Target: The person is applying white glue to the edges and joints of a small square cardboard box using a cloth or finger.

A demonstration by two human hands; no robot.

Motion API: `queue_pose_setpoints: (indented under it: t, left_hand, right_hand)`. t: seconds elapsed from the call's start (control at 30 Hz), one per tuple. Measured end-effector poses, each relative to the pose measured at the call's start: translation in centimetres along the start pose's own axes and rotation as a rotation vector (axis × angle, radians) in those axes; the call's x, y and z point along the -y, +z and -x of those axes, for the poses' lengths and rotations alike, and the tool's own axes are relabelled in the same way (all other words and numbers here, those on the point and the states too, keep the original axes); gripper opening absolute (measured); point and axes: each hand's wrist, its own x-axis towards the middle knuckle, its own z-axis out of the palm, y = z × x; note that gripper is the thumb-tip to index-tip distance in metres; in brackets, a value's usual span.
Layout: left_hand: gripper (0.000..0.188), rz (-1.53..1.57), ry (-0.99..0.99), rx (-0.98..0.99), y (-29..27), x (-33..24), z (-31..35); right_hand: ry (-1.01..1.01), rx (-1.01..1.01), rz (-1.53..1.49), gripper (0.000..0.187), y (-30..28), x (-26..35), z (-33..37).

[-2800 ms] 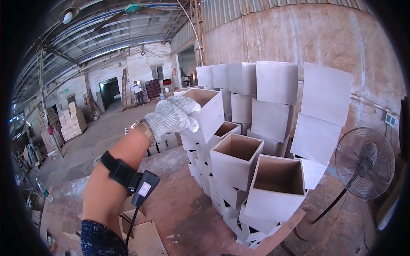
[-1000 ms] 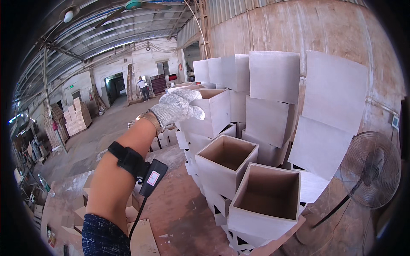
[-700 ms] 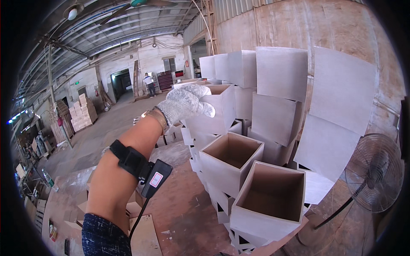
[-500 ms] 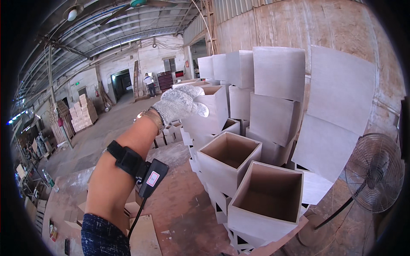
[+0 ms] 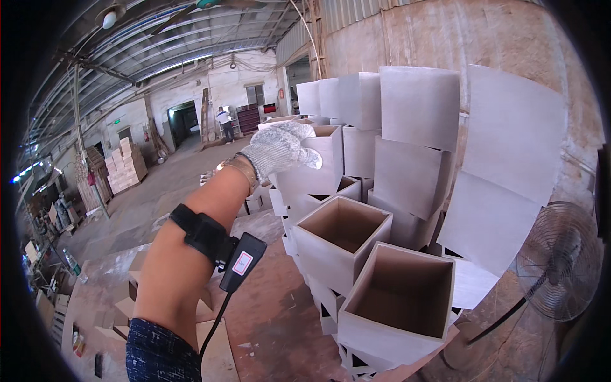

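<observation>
My left hand (image 5: 283,149), in a grey-white knitted glove, reaches to the upper left of a stack of pale, square wooden boxes. Its fingers bend over the top rim of one white box (image 5: 328,162), and the thumb lies across that box's outer face. The glove hides part of the rim. Nearer to me, two boxes stand with their open tops facing up: one open box (image 5: 337,254) and a closer open box (image 5: 394,340), both brown inside. A black strapped device (image 5: 219,245) with a cable sits on my left forearm. My right hand is out of view.
Tall columns of boxes (image 5: 417,105) rise on the right before a stained wall. A standing fan (image 5: 560,261) is at the far right. Cardboard pieces (image 5: 118,318) lie on the reddish table (image 5: 273,331). Further off are stacked blocks (image 5: 124,165) and a person (image 5: 225,124).
My left hand and forearm have shifted a little to the right, the thumb further across the box's face. The view has moved slightly; the stacked boxes look otherwise the same.
</observation>
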Motion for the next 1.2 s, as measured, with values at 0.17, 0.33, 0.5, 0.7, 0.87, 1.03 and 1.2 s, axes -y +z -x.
queue_pose_setpoints:
  t: [0.17,0.33,0.5,0.7,0.87,1.03,1.2]
  left_hand:
    - [0.062,0.154,0.009,-0.036,0.0,-0.4,1.0]
    - [0.057,0.191,0.025,-0.433,-0.3,1.7,4.1]
    - [0.039,0.217,0.199,-0.639,3.4,6.6,14.5]
    - [0.024,0.098,0.526,-0.188,15.0,11.1,40.2]
    - [0.024,0.091,0.495,0.38,19.8,13.8,64.4]
    - [0.033,0.025,-0.041,0.24,19.8,16.9,77.3]
    - [0.05,0.112,-0.519,-0.012,19.4,22.0,80.8]
  right_hand:
    - [0.078,0.058,-0.42,0.029,-1.4,-1.1,-0.9]
    - [0.03,0.003,-0.366,0.026,-2.9,-1.3,-1.6]
    - [0.01,-0.1,-0.284,0.027,-3.5,1.4,-2.1]
    - [0.391,-0.154,-0.689,0.027,-7.1,3.7,-6.6]
    - [1.295,-0.152,-2.113,0.026,-10.4,6.6,-14.0]
    - [1.696,-0.026,-2.998,0.021,-10.8,11.2,-20.3]
    - [1.702,0.149,-2.952,0.017,-11.9,14.8,-25.0]
